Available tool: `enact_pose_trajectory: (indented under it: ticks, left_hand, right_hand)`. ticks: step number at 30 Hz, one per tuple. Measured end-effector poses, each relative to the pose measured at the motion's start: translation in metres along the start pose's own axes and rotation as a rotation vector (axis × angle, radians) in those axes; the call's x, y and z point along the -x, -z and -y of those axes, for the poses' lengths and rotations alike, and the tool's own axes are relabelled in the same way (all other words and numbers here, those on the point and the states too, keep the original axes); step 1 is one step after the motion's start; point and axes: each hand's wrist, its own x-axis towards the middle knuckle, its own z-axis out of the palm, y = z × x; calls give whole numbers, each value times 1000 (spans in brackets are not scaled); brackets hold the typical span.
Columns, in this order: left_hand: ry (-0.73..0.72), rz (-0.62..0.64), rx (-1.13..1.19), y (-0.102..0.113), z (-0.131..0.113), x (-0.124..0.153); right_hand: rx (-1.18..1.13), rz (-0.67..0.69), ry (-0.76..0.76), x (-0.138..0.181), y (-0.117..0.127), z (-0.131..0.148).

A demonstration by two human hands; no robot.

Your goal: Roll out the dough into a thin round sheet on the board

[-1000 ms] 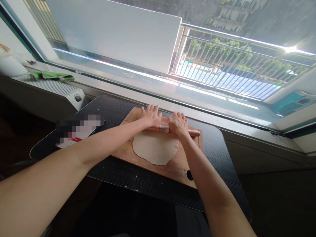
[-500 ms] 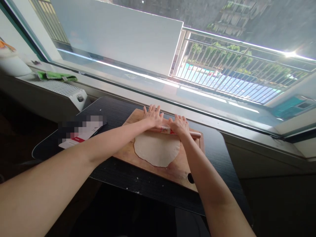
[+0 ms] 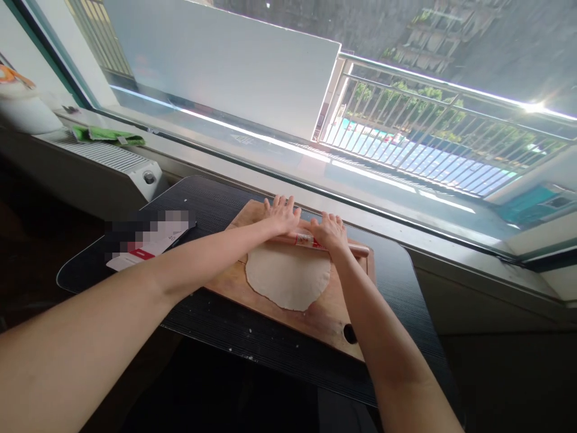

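Observation:
A flat, pale sheet of dough (image 3: 288,282) with an uneven rounded edge lies on a wooden cutting board (image 3: 229,291). Across the dough's far side rests a wooden rolling pin (image 3: 311,240) with a red and white label around its middle. My left hand (image 3: 282,214) presses on the pin's left part, palm down, fingers stretched and spread. To its right, my right hand (image 3: 330,230) lies on the pin in the same way, fingers extended past it. The hands and forearms cover parts of the pin and board.
The board sits on a black table (image 3: 202,195) with rounded corners and pale specks near its front edge. A blurred-out packet (image 3: 155,240) lies at the left. Beyond are a window ledge and a radiator (image 3: 112,159) with a green cloth (image 3: 108,135) and white container (image 3: 27,108).
The rolling pin has turned a little, showing more of its label. Both hands keep nearly the same place with fingers spread. The whole view has shifted slightly.

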Motion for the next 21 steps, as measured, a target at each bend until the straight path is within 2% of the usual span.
enact_pose_trajectory:
  ticks: [3,6,8,11,14,17,21]
  left_hand:
    - [-82,72,7,-9,1,24]
    - [-156,44,16,-15,1,35]
    - [-112,30,9,-14,1,23]
    - [-5,-70,-12,-8,0,-1]
    - [-90,-183,-37,-5,2,-4]
    - [-222,-116,-75,-8,5,12]
    - [-131,2,-96,-5,5,25]
  right_hand:
    - [21,-39,108,29,-6,-7]
    - [56,-113,176,46,-11,-14]
    - [47,-118,146,36,-10,-12]
    - [9,-7,46,3,-4,-4]
    - [-5,87,-34,-18,2,2]
    - [-7,88,-39,-22,4,3]
    - [21,11,3,-15,2,4]
